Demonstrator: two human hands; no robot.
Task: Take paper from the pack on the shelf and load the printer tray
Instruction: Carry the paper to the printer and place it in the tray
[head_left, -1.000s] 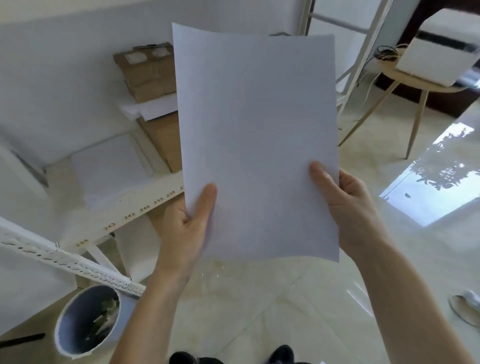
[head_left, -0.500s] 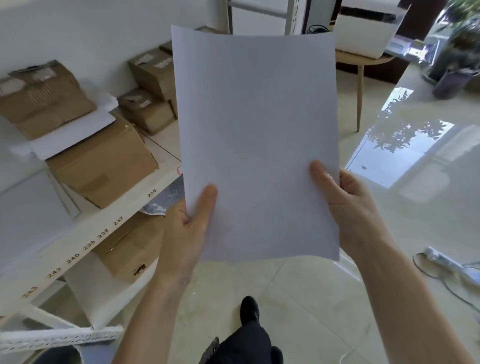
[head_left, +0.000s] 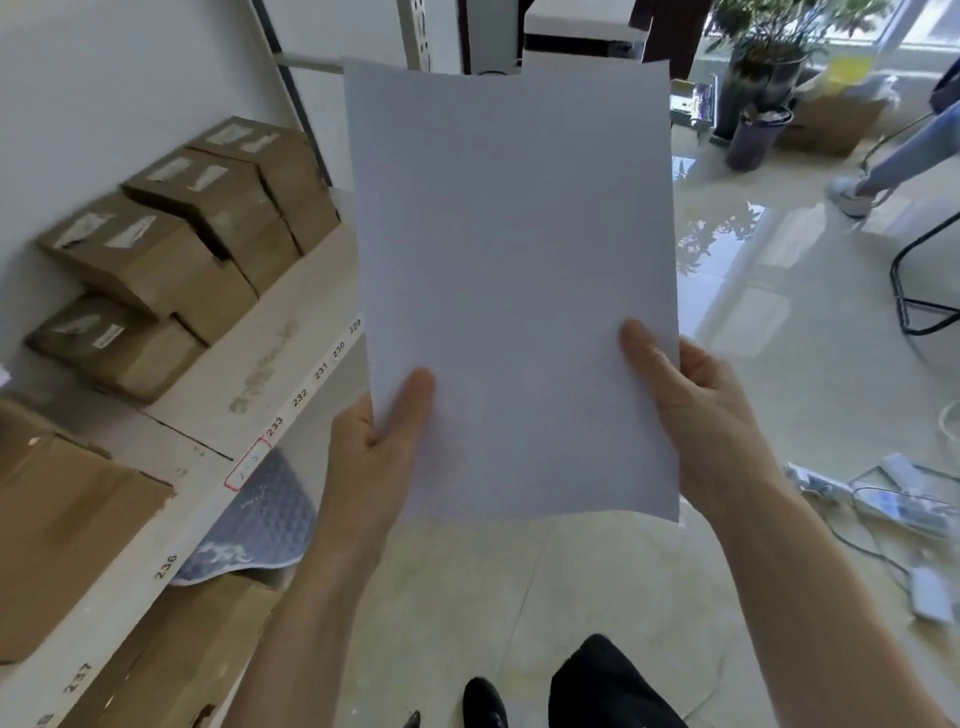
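Carrying paper (head_left: 511, 280) from shelf (head_left: 291, 332) toward printer (head_left: 582, 36).
Left hand (head_left: 371, 457) and right hand (head_left: 706, 415) both clenched on sheets' lower edges, thumbs on top, sheets upright at centre. Best kept flat, square and uncreased; printer far, mostly hidden behind paper.

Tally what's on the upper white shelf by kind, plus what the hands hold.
Brown cardboard boxes with white labels, stacked at the back: 4
Large plain brown cardboard box at the near left edge, cut off by the frame: 1
White paper, held upright by left hand and right hand: 1 stack, sheet count unclear
Total: 6
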